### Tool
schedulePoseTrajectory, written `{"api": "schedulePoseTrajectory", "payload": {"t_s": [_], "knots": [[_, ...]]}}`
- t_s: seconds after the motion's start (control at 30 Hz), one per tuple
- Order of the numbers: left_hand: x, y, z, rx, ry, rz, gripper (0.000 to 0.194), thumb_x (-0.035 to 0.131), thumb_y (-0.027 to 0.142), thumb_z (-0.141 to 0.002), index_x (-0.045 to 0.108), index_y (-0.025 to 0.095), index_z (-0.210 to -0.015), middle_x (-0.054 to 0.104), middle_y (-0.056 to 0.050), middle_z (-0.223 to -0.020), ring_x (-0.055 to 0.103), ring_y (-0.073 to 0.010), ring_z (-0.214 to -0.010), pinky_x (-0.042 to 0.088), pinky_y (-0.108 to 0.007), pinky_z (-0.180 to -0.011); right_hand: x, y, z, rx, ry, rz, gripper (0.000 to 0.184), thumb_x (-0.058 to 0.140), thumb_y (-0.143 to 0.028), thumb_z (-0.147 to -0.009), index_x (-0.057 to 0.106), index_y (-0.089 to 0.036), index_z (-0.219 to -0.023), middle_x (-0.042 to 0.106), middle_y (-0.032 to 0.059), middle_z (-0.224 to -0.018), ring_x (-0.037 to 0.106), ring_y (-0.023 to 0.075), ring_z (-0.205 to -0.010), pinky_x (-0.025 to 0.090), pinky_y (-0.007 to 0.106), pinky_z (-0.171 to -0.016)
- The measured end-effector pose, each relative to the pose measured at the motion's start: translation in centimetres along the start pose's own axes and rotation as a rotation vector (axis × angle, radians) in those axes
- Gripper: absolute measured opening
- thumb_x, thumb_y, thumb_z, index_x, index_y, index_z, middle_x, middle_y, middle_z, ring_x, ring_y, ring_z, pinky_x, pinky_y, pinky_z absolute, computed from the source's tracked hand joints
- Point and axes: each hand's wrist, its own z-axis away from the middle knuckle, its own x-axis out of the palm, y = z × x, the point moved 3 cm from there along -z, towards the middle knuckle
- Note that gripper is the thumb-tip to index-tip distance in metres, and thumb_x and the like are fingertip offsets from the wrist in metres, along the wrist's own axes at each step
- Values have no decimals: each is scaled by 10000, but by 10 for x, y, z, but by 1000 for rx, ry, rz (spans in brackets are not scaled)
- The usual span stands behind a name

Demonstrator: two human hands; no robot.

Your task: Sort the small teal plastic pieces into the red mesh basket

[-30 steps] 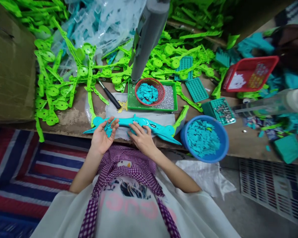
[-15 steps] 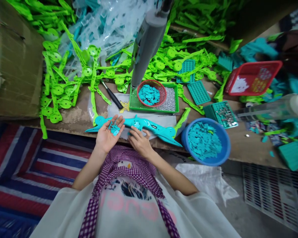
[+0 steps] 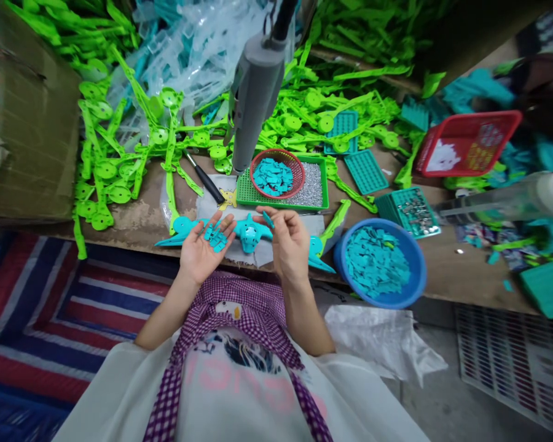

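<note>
My left hand (image 3: pixel 203 248) lies palm up and cupped, holding several small teal plastic pieces (image 3: pixel 214 236). My right hand (image 3: pixel 288 242) is raised just to its right, thumb and fingers pinched on one small teal piece (image 3: pixel 268 219). Under both hands a long teal toy bow part (image 3: pixel 249 232) lies across a white cloth on the workbench. A grey hanging power tool (image 3: pixel 253 95) dangles above the bench behind my hands.
A green tray (image 3: pixel 320 199) of small screws carries a red basket (image 3: pixel 277 173) of teal pieces. A blue bowl (image 3: pixel 381 263) of teal pieces sits right. Green plastic parts (image 3: pixel 120 147) pile up behind. A cardboard box (image 3: pixel 23 123) is left, a red basket (image 3: pixel 465 141) far right.
My right hand has lifted off the teal bow part and now pinches a small teal piece beside my left palm. The left hand stayed cupped with its pieces.
</note>
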Motion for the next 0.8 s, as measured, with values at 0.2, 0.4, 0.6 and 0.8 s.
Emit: {"api": "schedulePoseTrajectory", "payload": {"t_s": [0.2,0.4,0.6,0.8], "knots": [[3,-2,3,37,-132,-66,693,381,94,-776,381,116,-1469,624,-153,-1324,514,-261,-1324,348,-447,-1153,25,-54,-41,-225,12,-30,217,605,-439,-890,541,-236,-848,650,-5,-963,654,144,-989,551,328,-870],[6,-5,2,65,-100,-94,748,324,-24,-747,377,161,-1470,668,-97,-1267,549,-209,-1290,343,-403,-1166,28,-50,-41,-248,-206,100,224,552,-431,-933,562,-263,-1080,642,7,-1072,632,154,-1059,548,340,-899],[8,-5,0,65,-61,-64,677,322,8,-775,457,151,-1423,616,-118,-1345,515,-235,-1324,422,-414,-1112,9,-1,6,-97,-694,708,391,519,-283,-960,511,-295,-1351,665,51,-1209,641,193,-1075,542,402,-936],[9,-6,-2,65,-63,-31,681,343,32,-754,491,173,-1404,610,-106,-1354,495,-239,-1342,446,-425,-1090,10,11,21,-117,-756,1011,485,519,-239,-954,453,-321,-1427,695,50,-1094,664,214,-975,575,405,-840]]}}
